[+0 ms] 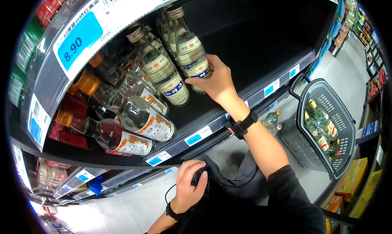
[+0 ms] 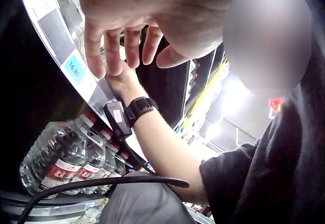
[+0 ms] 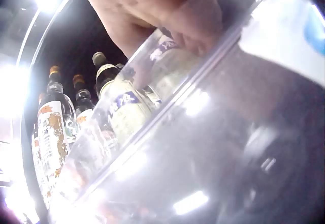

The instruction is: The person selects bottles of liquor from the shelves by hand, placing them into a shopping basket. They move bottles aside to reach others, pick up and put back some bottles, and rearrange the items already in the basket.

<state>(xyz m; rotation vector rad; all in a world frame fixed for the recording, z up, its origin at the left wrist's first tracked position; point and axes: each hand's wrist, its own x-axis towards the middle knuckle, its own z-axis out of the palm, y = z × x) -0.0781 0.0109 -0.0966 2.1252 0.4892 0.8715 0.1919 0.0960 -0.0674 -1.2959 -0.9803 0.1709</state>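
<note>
In the head view, the right hand [image 1: 216,80] holds the lower part of a clear bottle [image 1: 191,50] with a cream and blue label, thumb and fingers on opposite sides. A matching bottle [image 1: 163,76] leans just left of it on the shelf. The right wrist view shows the right hand [image 3: 147,10] above, with labelled bottles [image 3: 127,109] partly behind a clear shelf edge. Low over the lap is the left hand [image 1: 190,185], beside a black object [image 1: 200,174]. Its loosely bent fingers hold nothing in the left wrist view, where the left hand [image 2: 147,10] is large.
Orange-capped bottles [image 1: 157,125] fill the shelf's left part. Price tags line the shelf edge [image 1: 216,127]. A grey basket [image 1: 294,142] with several bottles stands on the floor at right, with more bottles [image 1: 271,118] beside it. A black cable [image 2: 101,181] crosses near the lap.
</note>
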